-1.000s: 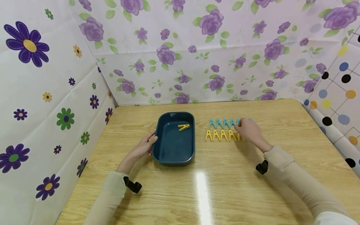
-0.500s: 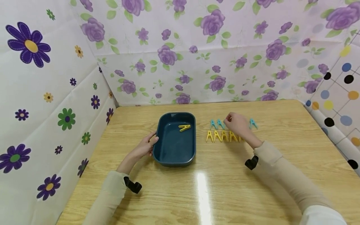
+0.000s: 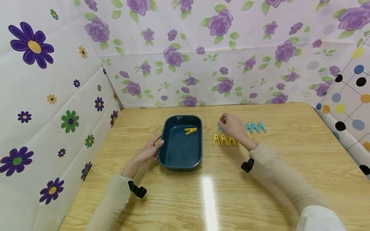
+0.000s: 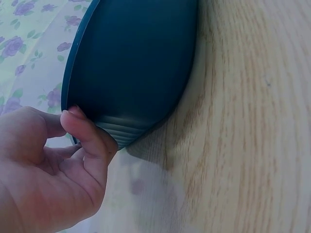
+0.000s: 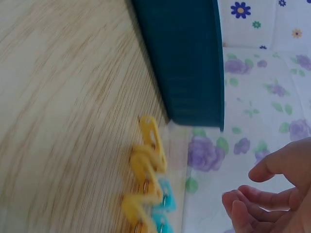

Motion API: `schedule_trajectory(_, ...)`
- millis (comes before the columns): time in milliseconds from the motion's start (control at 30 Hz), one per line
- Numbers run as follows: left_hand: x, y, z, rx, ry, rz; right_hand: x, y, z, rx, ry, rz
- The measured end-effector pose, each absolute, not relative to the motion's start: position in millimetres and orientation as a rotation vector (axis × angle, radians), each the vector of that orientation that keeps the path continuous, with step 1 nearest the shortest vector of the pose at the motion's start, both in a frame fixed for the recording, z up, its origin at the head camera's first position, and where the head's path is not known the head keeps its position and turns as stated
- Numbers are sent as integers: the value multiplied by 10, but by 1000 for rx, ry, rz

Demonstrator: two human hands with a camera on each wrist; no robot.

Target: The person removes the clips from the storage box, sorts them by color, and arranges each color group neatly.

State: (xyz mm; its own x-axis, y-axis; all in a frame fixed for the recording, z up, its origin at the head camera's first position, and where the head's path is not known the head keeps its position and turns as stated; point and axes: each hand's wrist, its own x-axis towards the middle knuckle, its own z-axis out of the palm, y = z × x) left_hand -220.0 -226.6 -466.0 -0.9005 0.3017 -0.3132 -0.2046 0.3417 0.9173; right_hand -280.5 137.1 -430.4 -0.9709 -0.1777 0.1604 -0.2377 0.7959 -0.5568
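Observation:
A dark teal tray (image 3: 165, 150) sits on the wooden table with one yellow clothespin (image 3: 190, 131) inside. My left hand (image 3: 151, 150) rests at its left side, and the thumb (image 4: 85, 128) touches the tray's outer wall (image 4: 136, 63). To the right of the tray lie a row of yellow clothespins (image 3: 224, 140) and, behind it, a row of blue clothespins (image 3: 255, 127). My right hand (image 3: 231, 126) hovers over the left end of the blue row and hides part of it. In the right wrist view its fingers (image 5: 262, 170) are loosely curled and hold nothing, above the yellow clothespins (image 5: 148, 160), blue clothespins (image 5: 163, 204) and tray (image 5: 189, 58).
Flower-patterned sheets (image 3: 185, 64) wall the table (image 3: 208, 199) at the back and left, and a dotted sheet (image 3: 347, 106) stands at the right. Bare wood lies in front of the tray and the clothespins.
My right hand has moved left along the blue row, from its right end to its left end, uncovering the blue clothespins at the right. The left hand has stayed at the tray.

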Motion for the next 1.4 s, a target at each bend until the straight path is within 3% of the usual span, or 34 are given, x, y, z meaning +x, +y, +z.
schedule_trajectory(833, -2207, -2242, -4665, 41, 2215, 1564, -2739, 498, -4141, 606, -2793, 803)
schedule_trajectory(1400, -2196, -2240, -4664, 52, 2209, 1574, -2806, 131, -4350, 878, -2975, 655)
